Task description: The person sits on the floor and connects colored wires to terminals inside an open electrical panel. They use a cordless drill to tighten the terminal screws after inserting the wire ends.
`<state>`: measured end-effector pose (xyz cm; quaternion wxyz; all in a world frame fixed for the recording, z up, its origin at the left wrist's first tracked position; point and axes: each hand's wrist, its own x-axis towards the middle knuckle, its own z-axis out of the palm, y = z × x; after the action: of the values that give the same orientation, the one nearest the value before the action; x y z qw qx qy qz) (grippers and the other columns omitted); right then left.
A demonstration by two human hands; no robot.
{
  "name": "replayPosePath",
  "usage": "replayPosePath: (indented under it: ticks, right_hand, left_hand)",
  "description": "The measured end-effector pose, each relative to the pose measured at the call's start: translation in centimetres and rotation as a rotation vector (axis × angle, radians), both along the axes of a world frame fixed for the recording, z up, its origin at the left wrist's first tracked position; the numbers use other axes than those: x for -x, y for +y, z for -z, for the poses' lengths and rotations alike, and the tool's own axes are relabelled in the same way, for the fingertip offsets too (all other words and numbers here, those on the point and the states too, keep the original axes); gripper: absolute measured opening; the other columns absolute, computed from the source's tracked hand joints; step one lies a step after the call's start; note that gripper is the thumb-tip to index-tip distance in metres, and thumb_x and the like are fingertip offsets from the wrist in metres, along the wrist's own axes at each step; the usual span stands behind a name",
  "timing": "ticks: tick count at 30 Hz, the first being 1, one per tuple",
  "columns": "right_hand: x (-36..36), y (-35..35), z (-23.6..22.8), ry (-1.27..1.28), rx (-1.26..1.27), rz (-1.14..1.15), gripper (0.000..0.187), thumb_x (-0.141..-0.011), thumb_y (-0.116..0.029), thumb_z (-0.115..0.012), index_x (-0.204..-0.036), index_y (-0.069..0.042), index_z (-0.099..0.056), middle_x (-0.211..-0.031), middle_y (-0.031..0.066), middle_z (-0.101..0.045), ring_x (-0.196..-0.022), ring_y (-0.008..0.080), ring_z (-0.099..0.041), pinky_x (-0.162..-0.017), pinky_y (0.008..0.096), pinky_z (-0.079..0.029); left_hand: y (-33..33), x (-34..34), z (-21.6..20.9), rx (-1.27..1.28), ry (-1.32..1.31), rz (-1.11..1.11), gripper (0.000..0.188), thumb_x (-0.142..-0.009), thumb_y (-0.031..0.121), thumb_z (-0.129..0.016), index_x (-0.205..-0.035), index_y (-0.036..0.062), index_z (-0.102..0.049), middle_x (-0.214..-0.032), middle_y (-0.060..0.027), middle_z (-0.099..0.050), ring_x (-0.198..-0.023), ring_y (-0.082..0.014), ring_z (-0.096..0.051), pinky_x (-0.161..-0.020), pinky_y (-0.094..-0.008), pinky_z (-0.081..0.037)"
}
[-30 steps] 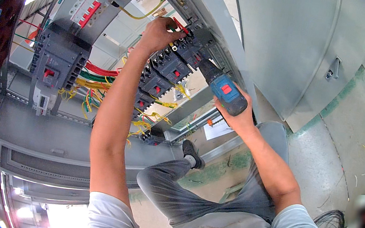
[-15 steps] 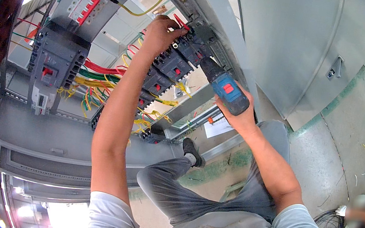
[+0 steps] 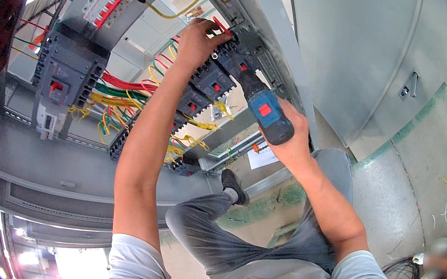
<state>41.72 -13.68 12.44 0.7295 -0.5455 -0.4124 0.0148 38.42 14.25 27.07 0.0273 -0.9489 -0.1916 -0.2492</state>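
My left hand (image 3: 196, 43) reaches up to the topmost dark breaker (image 3: 240, 55) of a slanting row. Its fingers are closed on a short red wire (image 3: 221, 25) at that breaker's terminal end; the exact pinch is partly hidden. My right hand (image 3: 295, 134) grips a blue and black cordless drill (image 3: 268, 111) with a red patch on its top. The drill's dark chuck end points up and left at the same breaker, and its tip blends into the dark parts there. Below along the row sit more breakers with red switches, such as one breaker (image 3: 213, 82).
A large breaker (image 3: 69, 70) stands at the left, with red, green and yellow wire bundles (image 3: 120, 92) running right. Above it is a small breaker with red levers (image 3: 107, 9). A grey cabinet door (image 3: 351, 60) rises at right. Cable coils (image 3: 404, 276) lie on the floor near another person.
My right hand has brought the drill slightly left and up, nearer the top breaker. My left hand stays almost in place on the red wire.
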Motion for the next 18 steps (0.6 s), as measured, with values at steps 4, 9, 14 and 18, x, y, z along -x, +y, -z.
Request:
replayPosePath:
  ticks: [4,9,14,18]
  right_hand:
    - [-0.13,-0.39,-0.37,0.044,0.066,-0.040,0.048,-0.071,0.000,-0.081,-0.118,0.002,-0.067,-0.101,0.0186,-0.072,-0.093,0.0314,-0.072,-0.086,0.0368,-0.055]
    - [-0.37,-0.35,-0.35,0.096,0.071,-0.062,0.044,-0.073,0.000,-0.080,-0.115,0.001,-0.068,-0.095,0.0149,-0.073,-0.086,0.0244,-0.070,-0.083,0.0350,-0.055]
    - [-0.61,-0.04,-0.21,0.097,0.057,-0.087,0.040,-0.074,0.000,-0.079,-0.112,0.001,-0.068,-0.091,0.0136,-0.072,-0.081,0.0221,-0.069,-0.080,0.0336,-0.055]
    - [-0.41,-0.08,-0.58,0.079,0.051,-0.050,0.039,-0.074,0.001,-0.078,-0.111,0.001,-0.068,-0.089,0.0126,-0.071,-0.078,0.0216,-0.067,-0.079,0.0328,-0.054]
  left_hand:
    - [-0.04,0.12,0.03,0.025,-0.025,-0.004,0.054,-0.078,0.047,-0.085,-0.102,-0.0006,-0.076,-0.105,-0.0177,-0.072,-0.093,-0.0323,-0.071,-0.082,-0.0410,-0.054]
    - [-0.37,0.06,-0.08,0.009,-0.057,0.024,0.049,-0.077,0.041,-0.087,-0.101,-0.0004,-0.077,-0.101,-0.0175,-0.073,-0.088,-0.0326,-0.070,-0.080,-0.0417,-0.054]
    - [-0.44,0.10,-0.18,0.032,-0.082,0.013,0.049,-0.076,0.040,-0.087,-0.100,-0.0017,-0.077,-0.093,-0.0177,-0.074,-0.085,-0.0325,-0.069,-0.079,-0.0422,-0.054]
    - [-0.53,0.10,-0.38,0.018,-0.064,0.016,0.049,-0.076,0.041,-0.087,-0.099,-0.0020,-0.077,-0.090,-0.0181,-0.074,-0.083,-0.0325,-0.069,-0.078,-0.0421,-0.054]
